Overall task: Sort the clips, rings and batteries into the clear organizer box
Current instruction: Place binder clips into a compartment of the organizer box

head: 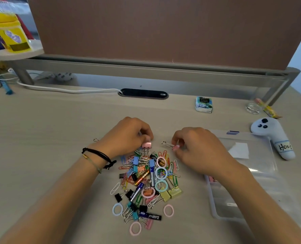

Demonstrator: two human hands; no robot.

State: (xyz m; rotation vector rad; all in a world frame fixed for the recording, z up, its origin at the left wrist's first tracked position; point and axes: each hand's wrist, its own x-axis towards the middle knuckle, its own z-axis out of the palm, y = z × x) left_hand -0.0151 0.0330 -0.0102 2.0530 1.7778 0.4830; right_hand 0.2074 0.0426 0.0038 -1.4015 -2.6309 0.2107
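Head view, both hands pinching pink binder clips, left hand (pixel 128 136), right hand (pixel 197 148), pile (pixel 146 184) just below, organizer box (pixel 215 199) right.

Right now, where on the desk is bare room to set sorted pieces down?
Bare desk lies left of the left hand, up to the white cable. Another patch lies between the hands and the tissue pack. Crowded: the pile and the organizer box on the right.

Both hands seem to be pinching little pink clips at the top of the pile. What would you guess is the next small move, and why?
Probably the right hand carries its small pink binder clip rightward into the clear organizer box. That box lies open just beside that arm, and a pink item already seems to sit in one near compartment. The left hand pinches another pink clip and would likely follow.
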